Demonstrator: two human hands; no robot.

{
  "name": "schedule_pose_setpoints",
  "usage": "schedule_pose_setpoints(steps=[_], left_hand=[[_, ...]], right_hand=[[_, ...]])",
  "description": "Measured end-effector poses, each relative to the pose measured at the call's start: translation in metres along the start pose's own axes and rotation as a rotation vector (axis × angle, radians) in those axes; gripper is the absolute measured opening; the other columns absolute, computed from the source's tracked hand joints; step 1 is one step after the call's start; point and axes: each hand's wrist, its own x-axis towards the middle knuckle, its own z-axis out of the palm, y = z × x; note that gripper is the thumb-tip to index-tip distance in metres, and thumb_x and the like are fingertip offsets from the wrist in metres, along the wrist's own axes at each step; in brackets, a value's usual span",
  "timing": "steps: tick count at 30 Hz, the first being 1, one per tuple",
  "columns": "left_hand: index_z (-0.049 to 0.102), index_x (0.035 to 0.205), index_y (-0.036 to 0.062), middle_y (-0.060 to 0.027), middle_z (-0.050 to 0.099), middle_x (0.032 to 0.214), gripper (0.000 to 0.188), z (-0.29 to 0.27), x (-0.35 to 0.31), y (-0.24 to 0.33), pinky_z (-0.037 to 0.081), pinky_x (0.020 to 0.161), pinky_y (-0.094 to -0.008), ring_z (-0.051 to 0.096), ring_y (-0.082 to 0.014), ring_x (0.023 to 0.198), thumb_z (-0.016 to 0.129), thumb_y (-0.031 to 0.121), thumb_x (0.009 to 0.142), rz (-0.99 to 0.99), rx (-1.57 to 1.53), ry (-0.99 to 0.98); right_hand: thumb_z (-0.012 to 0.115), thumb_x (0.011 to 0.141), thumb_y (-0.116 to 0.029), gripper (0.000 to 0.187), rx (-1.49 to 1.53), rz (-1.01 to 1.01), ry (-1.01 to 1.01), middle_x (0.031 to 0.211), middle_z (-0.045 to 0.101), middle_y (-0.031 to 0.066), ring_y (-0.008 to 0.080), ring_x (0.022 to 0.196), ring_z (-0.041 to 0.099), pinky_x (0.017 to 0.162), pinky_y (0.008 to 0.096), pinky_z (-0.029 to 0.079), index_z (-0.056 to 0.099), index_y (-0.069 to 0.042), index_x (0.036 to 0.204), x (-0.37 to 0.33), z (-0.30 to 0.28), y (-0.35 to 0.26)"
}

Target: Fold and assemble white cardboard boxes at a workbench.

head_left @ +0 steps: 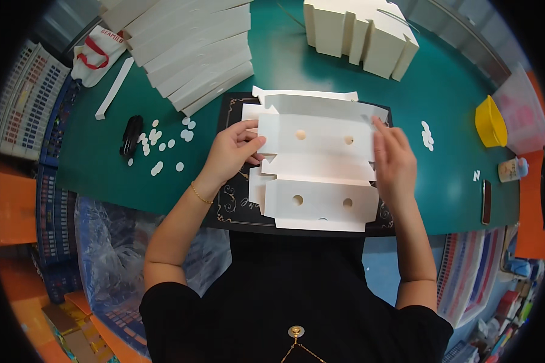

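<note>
Black short-sleeved cloth (pixel 272 284) covers the wearer's chest, nearest the camera, with a round gold-coloured pendant (pixel 296 331) on it. Just beyond, a white cardboard box blank with round punched holes (pixel 321 158) lies opened out on a black mat with gold scrollwork (pixel 230 206), squarely before the body, presumably so both ends are within reach. The left hand (pixel 231 150) pinches a flap at the blank's left end, thumb on top, probably to steady it. The right hand (pixel 396 154) is blurred at the opposite end; whether its fingers grip the card or merely touch it, I cannot tell. Loose white discs (pixel 154 137) lie left of the mat, apart from the blank, and overlapping white cardboard pieces (pixel 194 54) sit beyond, likely kept clear of the working space.
</note>
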Motion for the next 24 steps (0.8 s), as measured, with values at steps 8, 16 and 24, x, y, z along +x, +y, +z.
schedule_pose_setpoints(steps=[8,16,24], left_hand=[[0.059,0.131,-0.0034,-0.0119,0.074,0.095,0.040,0.000,0.000,-0.010,0.057,0.062,-0.0228,0.070,-0.0125,0.072,0.067,0.017,0.098,-0.002,-0.022,0.023],[0.055,0.140,-0.0022,-0.0111,0.074,0.095,0.047,0.003,0.001,-0.012,0.057,0.062,-0.0210,0.068,-0.0107,0.071,0.066,0.016,0.099,0.023,-0.009,0.027],[0.054,0.141,-0.0023,-0.0116,0.074,0.099,0.047,0.003,0.001,-0.013,0.057,0.063,-0.0211,0.068,-0.0107,0.073,0.066,0.014,0.099,0.020,-0.025,0.022]], right_hand=[[0.065,0.094,-0.004,0.024,0.098,-0.448,-0.464,0.082,0.065,0.0116,0.0285,0.075,0.065,0.064,0.0381,0.053,0.070,-0.010,0.117,0.034,0.084,-0.038],[0.067,0.092,-0.003,0.030,0.232,-0.451,-0.377,0.080,0.063,0.0096,0.0254,0.067,0.063,0.062,0.0356,0.052,0.072,-0.011,0.120,0.031,0.104,-0.029],[0.065,0.092,-0.002,0.032,0.188,-0.432,-0.466,0.082,0.064,0.0104,0.0278,0.066,0.063,0.062,0.0375,0.052,0.071,-0.011,0.122,0.034,0.103,-0.033]])
